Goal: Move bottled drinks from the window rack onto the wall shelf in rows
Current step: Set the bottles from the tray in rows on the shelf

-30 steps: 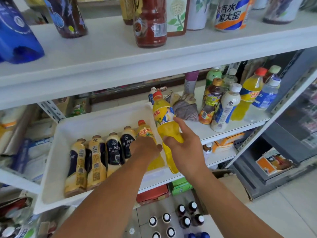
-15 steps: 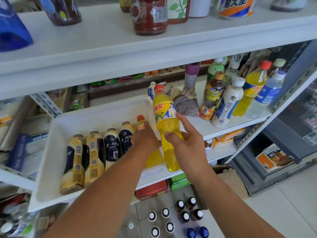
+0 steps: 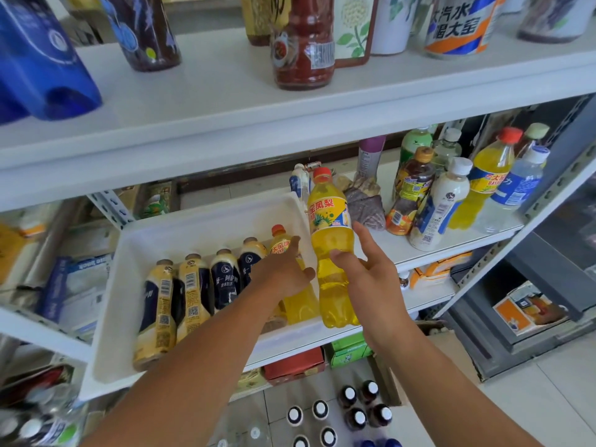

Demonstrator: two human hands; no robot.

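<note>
A white tray (image 3: 206,225) sits on the middle shelf (image 3: 451,250). Several cream-and-navy bottles (image 3: 193,298) lie side by side in it. A yellow drink with an orange cap (image 3: 298,306) lies at their right end. My left hand (image 3: 282,274) rests on that lying bottle, index finger and thumb stretched out. My right hand (image 3: 371,279) grips a second yellow bottle with a red cap (image 3: 330,250), upright at the tray's right front corner, thumb in front and fingers behind.
Several upright mixed drinks (image 3: 435,204) crowd the shelf's right end, with a crumpled brown bag (image 3: 366,206) beside the tray. Large bottles (image 3: 303,50) stand on the upper shelf (image 3: 225,124). Dark capped bottles (image 3: 350,411) stand on the floor below. A grey rack (image 3: 548,285) is at right.
My right hand lifted the red-capped yellow bottle slightly and turned it more upright. My left hand, curled on the lying yellow bottle before, has spread its index finger and thumb.
</note>
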